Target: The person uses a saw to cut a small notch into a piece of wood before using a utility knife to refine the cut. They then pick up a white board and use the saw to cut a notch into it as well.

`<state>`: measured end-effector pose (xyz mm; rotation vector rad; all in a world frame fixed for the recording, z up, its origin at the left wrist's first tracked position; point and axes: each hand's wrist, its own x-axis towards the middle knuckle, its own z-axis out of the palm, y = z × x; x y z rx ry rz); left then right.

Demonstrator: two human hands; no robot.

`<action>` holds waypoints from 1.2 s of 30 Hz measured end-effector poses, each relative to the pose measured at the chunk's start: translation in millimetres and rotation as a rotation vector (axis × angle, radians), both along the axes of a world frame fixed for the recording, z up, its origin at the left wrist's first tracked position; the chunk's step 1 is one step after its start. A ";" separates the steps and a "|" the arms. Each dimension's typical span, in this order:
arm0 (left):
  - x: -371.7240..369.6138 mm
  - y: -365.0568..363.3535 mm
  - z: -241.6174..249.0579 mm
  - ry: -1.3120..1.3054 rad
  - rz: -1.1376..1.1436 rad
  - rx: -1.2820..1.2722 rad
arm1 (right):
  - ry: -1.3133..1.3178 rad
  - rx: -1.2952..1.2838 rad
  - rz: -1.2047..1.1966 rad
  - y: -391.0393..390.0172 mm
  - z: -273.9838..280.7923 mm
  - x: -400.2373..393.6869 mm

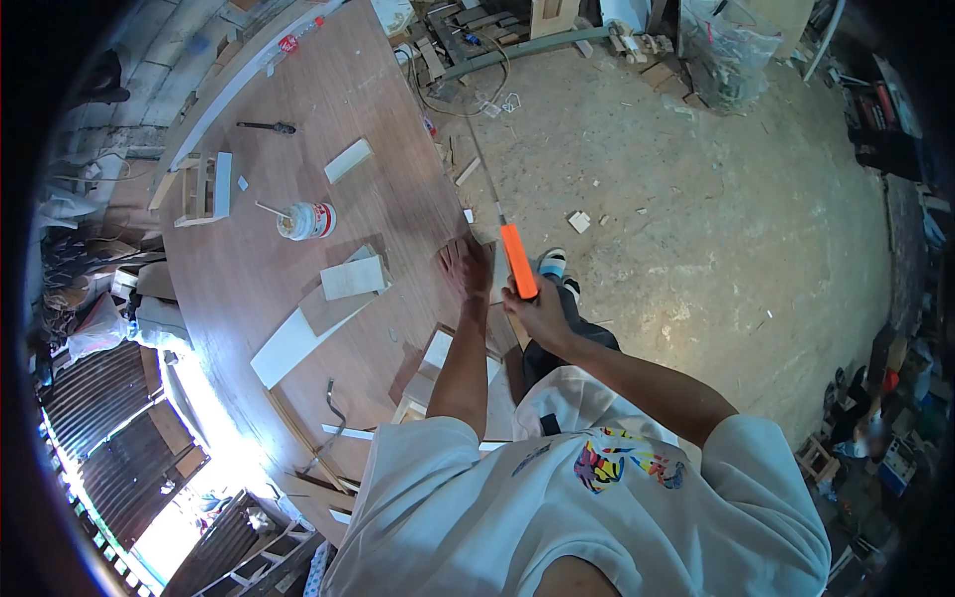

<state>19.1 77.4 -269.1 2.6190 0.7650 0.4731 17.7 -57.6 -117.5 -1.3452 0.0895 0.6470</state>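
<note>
My right hand (540,313) is wrapped round the orange handle (518,261) of a saw. Its thin blade (485,169) shows nearly edge-on and points away from me, past the table's edge. My left hand (465,267) lies flat at the edge of the brown table (418,214), fingers spread, nothing gripped in it. Between the two hands a pale piece of board (499,274) shows at the table edge, close to the left hand. Whether the left palm presses on that board is hidden. The blade's contact with the wood cannot be made out.
On the table are a jar (306,221) with a stick in it, white-faced blocks (355,278), a long angled board (298,343), another block (348,160), a dark brush-like tool (267,127) and a small wooden frame (206,189). Offcuts (579,221) lie on the floor.
</note>
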 end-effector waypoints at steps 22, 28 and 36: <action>-3.4 7.5 11.1 -0.070 0.003 -0.042 | 0.079 -0.497 0.251 -70.4 60.2 69.6; -3.1 8.9 12.1 -0.121 -0.011 0.011 | 0.122 -0.301 0.205 -44.7 116.2 63.7; -4.2 12.1 0.1 -0.138 -0.020 -0.076 | 0.181 -0.083 0.278 -15.9 180.8 53.4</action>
